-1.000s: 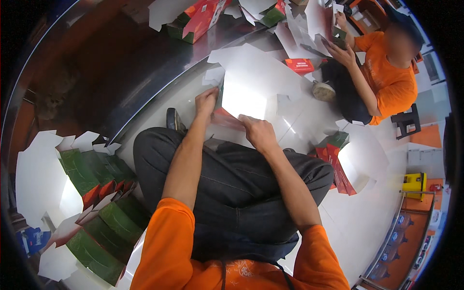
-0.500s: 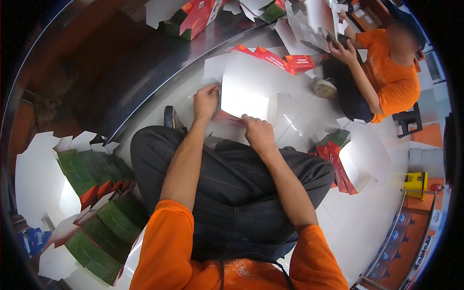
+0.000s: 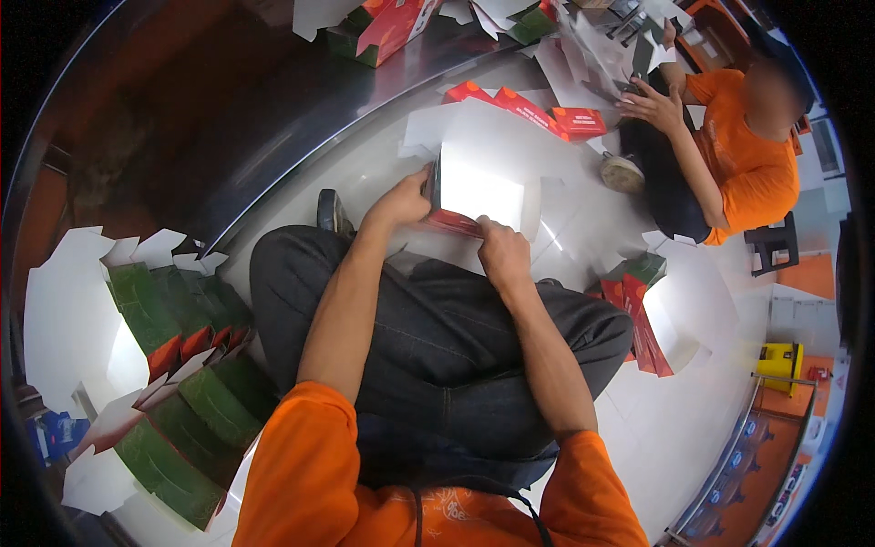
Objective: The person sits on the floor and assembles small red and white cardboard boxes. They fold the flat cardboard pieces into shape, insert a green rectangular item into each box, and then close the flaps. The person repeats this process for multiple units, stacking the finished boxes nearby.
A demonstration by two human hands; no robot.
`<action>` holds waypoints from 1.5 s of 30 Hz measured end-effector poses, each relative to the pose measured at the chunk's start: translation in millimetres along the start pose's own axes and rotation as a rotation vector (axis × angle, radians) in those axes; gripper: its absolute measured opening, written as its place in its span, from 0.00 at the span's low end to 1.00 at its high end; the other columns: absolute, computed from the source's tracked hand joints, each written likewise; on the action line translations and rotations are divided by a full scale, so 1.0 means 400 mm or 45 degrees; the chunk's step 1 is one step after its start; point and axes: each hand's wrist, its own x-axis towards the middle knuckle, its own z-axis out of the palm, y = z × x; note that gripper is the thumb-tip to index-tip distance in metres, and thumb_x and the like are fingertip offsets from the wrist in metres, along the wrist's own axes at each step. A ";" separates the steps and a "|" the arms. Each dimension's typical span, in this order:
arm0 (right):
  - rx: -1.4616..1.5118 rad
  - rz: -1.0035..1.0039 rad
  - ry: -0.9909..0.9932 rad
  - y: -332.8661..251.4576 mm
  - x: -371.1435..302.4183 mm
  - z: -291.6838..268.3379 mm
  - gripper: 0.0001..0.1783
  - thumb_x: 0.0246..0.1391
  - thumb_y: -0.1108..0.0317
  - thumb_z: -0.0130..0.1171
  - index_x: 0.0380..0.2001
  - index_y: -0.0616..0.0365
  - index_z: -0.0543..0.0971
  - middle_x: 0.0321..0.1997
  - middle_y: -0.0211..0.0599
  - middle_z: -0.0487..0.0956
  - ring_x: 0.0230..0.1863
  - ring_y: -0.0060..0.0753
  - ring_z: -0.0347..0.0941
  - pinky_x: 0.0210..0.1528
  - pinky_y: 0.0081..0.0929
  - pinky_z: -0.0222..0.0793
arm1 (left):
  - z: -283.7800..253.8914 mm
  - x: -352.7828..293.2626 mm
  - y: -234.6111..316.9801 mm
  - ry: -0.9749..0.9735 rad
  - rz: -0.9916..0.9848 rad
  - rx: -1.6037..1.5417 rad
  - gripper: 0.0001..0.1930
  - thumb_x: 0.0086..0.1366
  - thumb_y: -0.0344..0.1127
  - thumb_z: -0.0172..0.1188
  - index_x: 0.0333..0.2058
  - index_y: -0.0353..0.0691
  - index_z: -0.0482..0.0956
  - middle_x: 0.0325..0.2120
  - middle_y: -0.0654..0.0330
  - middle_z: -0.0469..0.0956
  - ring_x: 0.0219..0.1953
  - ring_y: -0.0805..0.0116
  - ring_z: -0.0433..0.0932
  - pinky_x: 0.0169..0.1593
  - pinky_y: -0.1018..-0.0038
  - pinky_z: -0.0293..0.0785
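In front of my crossed legs is a partly folded cardboard box [image 3: 453, 221], white inside with dark and red outer walls. Its large white lid panel stands raised on the far side. My left hand [image 3: 401, 198] grips the box at its left wall, fingers partly hidden behind the wall. The fingers of my right hand [image 3: 504, 255] are closed on the top edge of the near wall, toward its right end.
Nested green-and-red boxes [image 3: 205, 401] stand at my left, and another nested stack [image 3: 635, 310] at my right. Red boxes [image 3: 524, 111] lie beyond. A person in orange [image 3: 752, 187] handles cardboard at the far right. A dark, shiny-edged surface [image 3: 301, 100] borders the far left.
The box and both hands sit slightly farther right, as the view shifts a little. Both hands keep their hold. The other person's hands have moved around their cardboard.
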 end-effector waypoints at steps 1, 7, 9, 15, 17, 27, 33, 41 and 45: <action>0.010 0.000 0.005 -0.002 0.000 0.000 0.12 0.50 0.76 0.45 0.37 0.55 0.74 0.34 0.46 0.80 0.36 0.54 0.77 0.39 0.48 0.71 | -0.001 0.004 -0.010 -0.012 0.006 -0.041 0.39 0.51 0.20 0.45 0.66 0.42 0.56 0.52 0.41 0.72 0.55 0.54 0.72 0.48 0.68 0.75; 0.049 0.007 0.058 0.006 -0.003 0.013 0.12 0.50 0.77 0.45 0.37 0.55 0.74 0.34 0.48 0.80 0.36 0.56 0.76 0.39 0.50 0.71 | -0.001 -0.022 0.025 -0.137 -0.181 -0.346 0.46 0.50 0.19 0.47 0.69 0.46 0.44 0.56 0.46 0.68 0.56 0.54 0.70 0.51 0.69 0.74; 0.064 0.004 0.065 0.004 -0.001 0.017 0.12 0.50 0.77 0.45 0.38 0.55 0.74 0.34 0.48 0.80 0.36 0.56 0.76 0.39 0.50 0.71 | -0.001 -0.013 0.012 -0.146 -0.193 -0.286 0.47 0.50 0.18 0.46 0.69 0.48 0.41 0.59 0.48 0.65 0.55 0.54 0.70 0.52 0.67 0.74; 0.057 -0.002 0.018 -0.001 -0.004 0.015 0.12 0.49 0.77 0.46 0.36 0.55 0.75 0.34 0.48 0.80 0.36 0.57 0.76 0.39 0.49 0.71 | 0.002 -0.017 0.023 -0.298 -0.220 -0.575 0.49 0.48 0.15 0.44 0.69 0.51 0.41 0.65 0.45 0.53 0.62 0.50 0.62 0.53 0.61 0.74; 0.002 0.028 -0.065 0.004 0.007 0.016 0.11 0.49 0.76 0.48 0.37 0.55 0.75 0.34 0.49 0.80 0.37 0.57 0.76 0.40 0.50 0.71 | -0.011 -0.025 0.038 -0.289 -0.214 -0.528 0.48 0.49 0.18 0.46 0.69 0.49 0.40 0.64 0.44 0.53 0.59 0.51 0.65 0.52 0.61 0.76; 0.717 -0.057 0.004 -0.058 0.111 -0.079 0.20 0.60 0.55 0.52 0.44 0.62 0.77 0.37 0.58 0.79 0.40 0.58 0.77 0.42 0.38 0.72 | -0.012 -0.035 0.039 -0.351 -0.312 -0.366 0.41 0.52 0.23 0.51 0.66 0.39 0.48 0.48 0.49 0.71 0.40 0.59 0.77 0.37 0.62 0.80; 0.540 -0.273 0.237 -0.085 0.174 0.017 0.18 0.63 0.59 0.45 0.34 0.65 0.73 0.32 0.64 0.75 0.34 0.66 0.73 0.35 0.51 0.69 | 0.021 -0.005 0.013 -0.363 -0.209 -0.655 0.33 0.56 0.25 0.54 0.62 0.41 0.56 0.47 0.52 0.72 0.41 0.60 0.77 0.39 0.60 0.79; 0.299 -0.158 -0.048 -0.112 0.182 0.039 0.19 0.47 0.62 0.58 0.40 0.63 0.76 0.39 0.51 0.79 0.43 0.52 0.77 0.44 0.43 0.75 | -0.004 0.004 0.016 -0.476 -0.333 -0.595 0.31 0.64 0.33 0.52 0.64 0.45 0.52 0.55 0.51 0.68 0.50 0.58 0.75 0.43 0.54 0.78; 0.740 0.098 -0.157 -0.082 0.151 -0.031 0.35 0.64 0.43 0.34 0.38 0.64 0.80 0.42 0.57 0.79 0.47 0.57 0.75 0.50 0.44 0.70 | -0.002 0.044 -0.021 -0.538 -0.452 -0.670 0.38 0.64 0.47 0.50 0.67 0.44 0.44 0.65 0.46 0.51 0.66 0.44 0.54 0.58 0.41 0.61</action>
